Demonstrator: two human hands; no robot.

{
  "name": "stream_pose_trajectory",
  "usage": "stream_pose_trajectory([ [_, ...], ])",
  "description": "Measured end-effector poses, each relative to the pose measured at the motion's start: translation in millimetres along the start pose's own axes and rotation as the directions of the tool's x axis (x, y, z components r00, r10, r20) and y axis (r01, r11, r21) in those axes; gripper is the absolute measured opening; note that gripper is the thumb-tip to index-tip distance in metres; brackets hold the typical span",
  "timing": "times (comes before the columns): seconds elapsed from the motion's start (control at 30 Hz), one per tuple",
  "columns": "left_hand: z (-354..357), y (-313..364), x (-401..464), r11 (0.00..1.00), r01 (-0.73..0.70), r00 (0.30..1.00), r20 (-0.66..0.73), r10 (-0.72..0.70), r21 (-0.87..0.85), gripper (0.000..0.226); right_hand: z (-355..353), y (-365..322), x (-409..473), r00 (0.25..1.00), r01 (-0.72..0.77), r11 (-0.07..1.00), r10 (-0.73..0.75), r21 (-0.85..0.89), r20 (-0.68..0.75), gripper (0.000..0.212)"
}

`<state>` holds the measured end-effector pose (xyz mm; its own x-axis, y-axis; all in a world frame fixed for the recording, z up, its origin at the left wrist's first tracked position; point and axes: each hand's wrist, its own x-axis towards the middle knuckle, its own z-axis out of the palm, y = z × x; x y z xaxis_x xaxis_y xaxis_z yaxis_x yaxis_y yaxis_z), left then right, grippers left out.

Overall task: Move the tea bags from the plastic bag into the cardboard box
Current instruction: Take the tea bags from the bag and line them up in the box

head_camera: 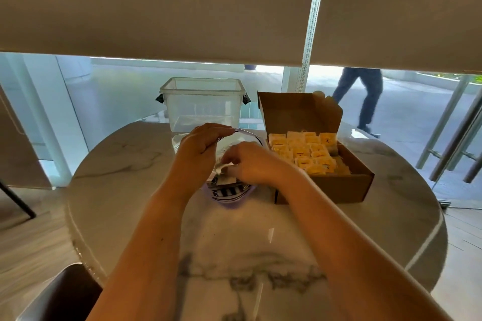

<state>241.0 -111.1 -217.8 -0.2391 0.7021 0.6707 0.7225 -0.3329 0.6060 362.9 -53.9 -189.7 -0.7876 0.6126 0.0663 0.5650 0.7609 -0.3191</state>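
- Seen from above, a person's two bare forearms reach forward over a round marble table [260, 237].
- Centrally, a clear plastic bag [229, 190] lies on the table, its mouth facing away from the person.
- Left hand [200, 146] pinches the bag's upper rim and holds it lifted, so the mouth stands open.
- Right hand [250, 164] is inside the mouth, its fingers curled round a small bundle of tea bags [225, 173]; more of them show through the plastic nearer the person.
- An open cardboard box [339, 185] sits just beside the bag, to the right and slightly farther away, its lid standing up at the back.
- Rows of yellow-tagged tea bags already fill much of it.
- Judging by this layout, the right hand is the nearer one, and the carry to the box is a short move rightward.
- An empty clear plastic tub [202, 104] stands beyond the bag.
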Motion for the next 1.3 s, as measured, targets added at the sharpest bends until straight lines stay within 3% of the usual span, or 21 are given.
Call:
stream_pose_trajectory([
  [0.17, 0, 2, 1, 0.999, -0.037, 0.999, -0.008, 0.037, 0.013, 0.042, 41, 1, 23, 0.998, 0.067, 0.995, -0.066, -0.068, 0.021, 0.032],
  [0.27, -1, 3, 0, 0.999, -0.029, 1.0, 0.007, 0.029, 0.046, 0.039, 49, 1, 20, 0.993, 0.103, 0.992, -0.107, -0.076, -0.057, 0.023],
  [0.53, -1, 5, -1, 0.997, -0.024, 1.0, 0.019, 0.023, 0.075, 0.035, 54, 3, 18, 0.975, 0.088, 0.996, -0.092, -0.028, -0.2, 0.029],
  [0.77, -2, 3, 0, 0.998, 0.036, 0.999, 0.018, -0.037, 0.058, 0.036, 31, 2, 8, 0.961, 0.005, 0.975, 0.057, 0.222, -0.272, 0.028],
  [0.93, 0, 4, 1, 0.994, 0.101, 0.994, 0.029, -0.102, 0.028, 0.034, 20, 11, 2, 0.882, 0.027, 0.897, 0.186, 0.442, -0.432, 0.018],
  [1.13, 1, 2, 0, 0.98, 0.142, 0.989, 0.012, -0.145, 0.137, 0.027, 8, 12, -5, 0.876, 0.012, 0.81, 0.274, 0.586, -0.397, 0.011],
  [1.3, 3, 7, 1, 0.985, 0.167, 0.985, 0.035, -0.169, 0.05, 0.012, -5, 17, -18, 0.918, 0.03, 0.596, 0.3, 0.802, -0.258, 0.013],
])
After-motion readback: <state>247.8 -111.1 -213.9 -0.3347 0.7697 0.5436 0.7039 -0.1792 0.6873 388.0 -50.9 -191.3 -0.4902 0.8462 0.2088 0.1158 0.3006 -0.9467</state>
